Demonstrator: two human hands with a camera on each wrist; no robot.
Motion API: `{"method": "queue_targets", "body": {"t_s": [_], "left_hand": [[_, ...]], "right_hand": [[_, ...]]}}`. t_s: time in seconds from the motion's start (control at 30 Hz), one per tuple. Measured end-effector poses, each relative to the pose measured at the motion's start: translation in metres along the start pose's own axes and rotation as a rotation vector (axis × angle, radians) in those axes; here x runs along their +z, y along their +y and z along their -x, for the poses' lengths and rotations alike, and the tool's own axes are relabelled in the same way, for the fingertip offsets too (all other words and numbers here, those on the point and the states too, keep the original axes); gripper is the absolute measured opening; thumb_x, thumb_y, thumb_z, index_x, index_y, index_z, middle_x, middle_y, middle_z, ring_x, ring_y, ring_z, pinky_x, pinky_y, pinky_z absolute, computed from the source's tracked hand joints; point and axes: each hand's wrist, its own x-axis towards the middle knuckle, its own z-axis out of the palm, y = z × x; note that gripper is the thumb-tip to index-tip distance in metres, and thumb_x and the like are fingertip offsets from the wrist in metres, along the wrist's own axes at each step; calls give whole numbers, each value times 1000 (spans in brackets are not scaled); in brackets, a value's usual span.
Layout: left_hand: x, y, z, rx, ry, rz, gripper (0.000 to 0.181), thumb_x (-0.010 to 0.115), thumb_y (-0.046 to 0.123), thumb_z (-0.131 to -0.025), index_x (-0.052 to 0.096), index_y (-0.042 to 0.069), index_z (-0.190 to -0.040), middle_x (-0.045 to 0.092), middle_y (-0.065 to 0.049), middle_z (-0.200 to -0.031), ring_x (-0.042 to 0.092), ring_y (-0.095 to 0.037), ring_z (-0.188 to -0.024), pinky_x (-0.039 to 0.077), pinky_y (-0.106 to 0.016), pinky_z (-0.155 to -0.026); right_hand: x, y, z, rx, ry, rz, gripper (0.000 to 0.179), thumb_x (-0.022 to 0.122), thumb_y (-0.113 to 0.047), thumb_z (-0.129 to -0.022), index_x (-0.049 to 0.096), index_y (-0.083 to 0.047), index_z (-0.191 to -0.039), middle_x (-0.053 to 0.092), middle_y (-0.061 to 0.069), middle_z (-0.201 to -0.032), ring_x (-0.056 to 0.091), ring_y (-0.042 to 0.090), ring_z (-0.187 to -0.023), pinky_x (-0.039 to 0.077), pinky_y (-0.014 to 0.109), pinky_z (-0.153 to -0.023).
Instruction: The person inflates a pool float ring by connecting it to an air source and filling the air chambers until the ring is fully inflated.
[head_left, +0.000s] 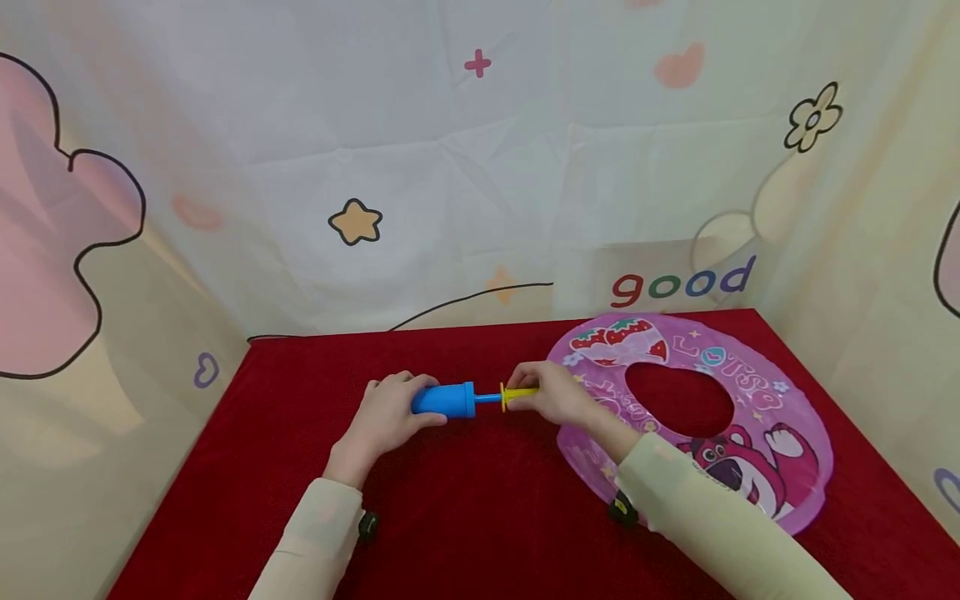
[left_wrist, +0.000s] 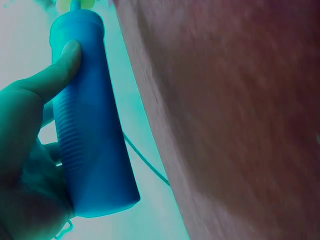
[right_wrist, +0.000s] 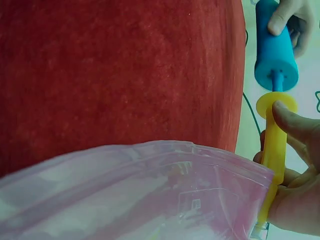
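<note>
A blue hand pump (head_left: 452,401) lies level between the two hands, its thin blue rod partly drawn out. My left hand (head_left: 390,410) grips the ribbed blue barrel (left_wrist: 95,125), thumb along its side. On the other end, my right hand (head_left: 553,393) holds the yellow nozzle piece (right_wrist: 275,145), with the thumb near its round flange (right_wrist: 265,105). The yellow tip runs down to a small clear part (right_wrist: 259,231) at the edge of a pink inflatable swim ring (head_left: 780,408); whether it sits inside cannot be seen. The ring carries strawberry and bear prints.
A dark red cloth (head_left: 465,517) covers the table under the pump and ring. Pale printed curtains (head_left: 450,183) hang behind and at both sides. The swim ring takes up the table's right part, beneath the right forearm.
</note>
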Motion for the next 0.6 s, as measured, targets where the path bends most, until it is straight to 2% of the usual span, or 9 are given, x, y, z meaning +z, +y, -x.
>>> {"method": "queue_targets", "body": {"t_s": [0.33,0.47,0.6], "left_hand": [[14,30,-6,110,-29,-140,57,74,44,-94,57,14,-139,59,-12,-129,57,-31,-114,46,-54,-93],[17,29,-5,101,-50,-138,59,72,45,-95,55,13,-141,59,-12,-129,57,-30,-115,46,-53,-95],[15,18,-2,80,-58,-93,57,74,45,-94,56,14,-139,59,-12,-127,57,-29,-114,45,-52,-95]], "right_hand": [[0,0,3,-38,-22,30,13,81,-13,-90,72,-11,-99,70,1,-93,61,18,-86,51,37,-79],[-3,5,4,-23,-27,33,13,80,-14,-91,72,-10,-100,70,2,-96,62,19,-88,52,36,-80],[-7,6,5,-9,-36,28,11,79,-13,-92,72,-9,-100,70,2,-95,62,20,-88,52,36,-80]]}}
